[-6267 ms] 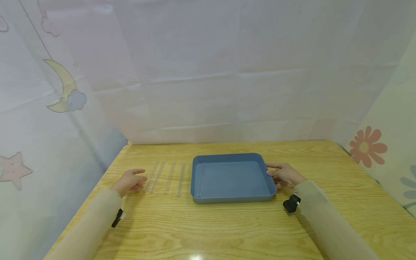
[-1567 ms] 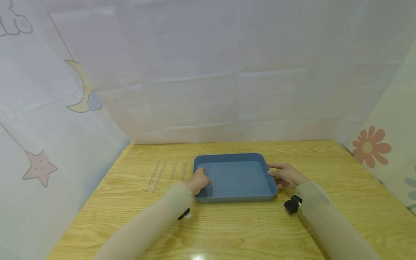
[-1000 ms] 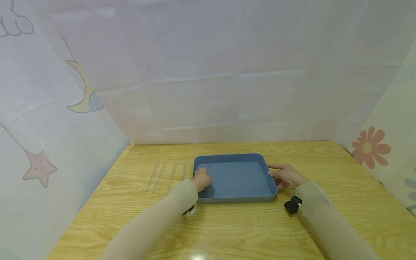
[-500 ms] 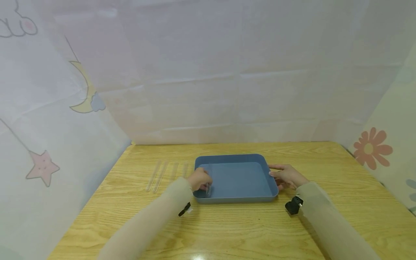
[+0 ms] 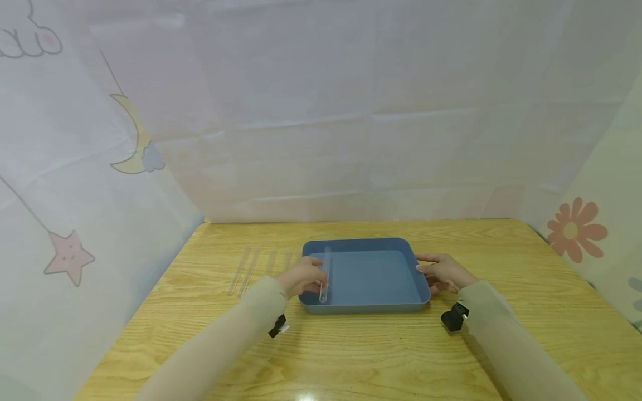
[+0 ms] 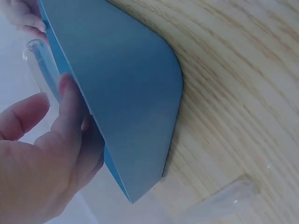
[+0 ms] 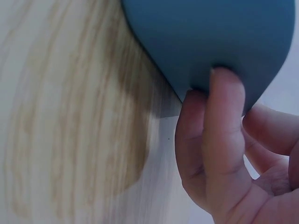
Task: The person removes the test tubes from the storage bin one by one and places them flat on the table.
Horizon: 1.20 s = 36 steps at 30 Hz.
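Note:
A shallow blue tray (image 5: 371,307) sits on the wooden table. Over its left part is my left hand (image 5: 302,275), thumb and fingers apart. A clear test tube (image 5: 324,278) lies lengthwise in the tray, right at those fingertips. In the left wrist view, the tube's rounded end (image 6: 35,46) shows beyond the gap between thumb and forefinger. My right hand (image 5: 443,273) holds the tray's right side. In the right wrist view, fingers (image 7: 226,112) press the outer wall while the thumb is up at the rim.
Several more clear test tubes (image 5: 248,273) lie side by side on the table (image 5: 351,356), left of the tray. Wall sheets (image 5: 321,139) printed with a moon, star and flower hang behind and beside the table.
My left hand has come from the loose tubes into the tray. The tube there now lies further right, and the hand has just drawn back left, fingers spreading. The right hand keeps its place.

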### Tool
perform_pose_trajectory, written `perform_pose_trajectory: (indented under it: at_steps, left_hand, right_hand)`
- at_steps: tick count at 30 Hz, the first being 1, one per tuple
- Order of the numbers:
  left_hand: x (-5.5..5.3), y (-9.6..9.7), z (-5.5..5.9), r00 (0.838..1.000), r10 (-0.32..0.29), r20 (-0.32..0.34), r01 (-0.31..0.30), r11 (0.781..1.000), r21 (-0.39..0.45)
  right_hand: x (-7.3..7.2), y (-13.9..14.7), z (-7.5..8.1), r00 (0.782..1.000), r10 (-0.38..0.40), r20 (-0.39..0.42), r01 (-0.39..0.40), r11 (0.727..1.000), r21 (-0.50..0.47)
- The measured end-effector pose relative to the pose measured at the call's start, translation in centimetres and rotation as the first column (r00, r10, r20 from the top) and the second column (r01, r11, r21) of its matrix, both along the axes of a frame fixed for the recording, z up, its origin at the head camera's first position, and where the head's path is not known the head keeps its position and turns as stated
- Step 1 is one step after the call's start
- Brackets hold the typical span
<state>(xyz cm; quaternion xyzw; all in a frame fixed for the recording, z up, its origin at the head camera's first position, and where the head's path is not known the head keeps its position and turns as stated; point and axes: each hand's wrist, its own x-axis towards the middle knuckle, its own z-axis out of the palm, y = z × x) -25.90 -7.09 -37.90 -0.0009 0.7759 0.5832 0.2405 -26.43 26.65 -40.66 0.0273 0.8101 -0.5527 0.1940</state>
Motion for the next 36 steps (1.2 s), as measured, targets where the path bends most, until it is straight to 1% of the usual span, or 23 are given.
perform_pose_trajectory:
  at_steps: [4,9,15,22,27,32,36]
  left_hand:
    - [0.2,-0.4,0.3,1.0,0.016,-0.003,-0.016,1.0,0.021]
    - [0.5,-1.2,0.9,0.999,0.022,-0.025,-0.021,0.999,0.025]
    - [0.7,-2.1,1.4,0.999,0.023,-0.027,-0.022,0.999,0.049]
    - [0.9,-3.2,1.4,0.999,0.032,-0.029,-0.03,0.997,0.073]
    - [0.9,-4.1,1.3,0.998,0.051,-0.026,-0.049,0.996,0.076]
    - [1.1,-4.9,1.5,0.998,0.057,-0.023,-0.055,0.996,0.071]
    - [1.3,-5.5,1.8,0.998,0.053,-0.026,-0.051,0.995,0.085]
  right_hand:
    - [-0.1,0.1,-0.1,1.0,0.006,0.0,-0.006,1.0,-0.002]
    - [-0.1,0.1,-0.1,1.0,0.009,-0.003,-0.009,1.0,-0.004]
    - [-0.1,0.1,0.1,1.0,0.007,0.001,-0.007,1.0,-0.01]
    - [-0.1,0.1,0.1,1.0,0.0,0.011,0.0,1.0,-0.013]
    - [-0.2,0.1,0.1,1.0,0.007,0.008,-0.006,1.0,-0.027]
    - [-0.2,0.2,0.1,1.0,0.011,0.006,-0.011,1.0,-0.023]
    - [-0.2,0.1,0.0,1.0,0.009,0.01,-0.009,1.0,-0.026]
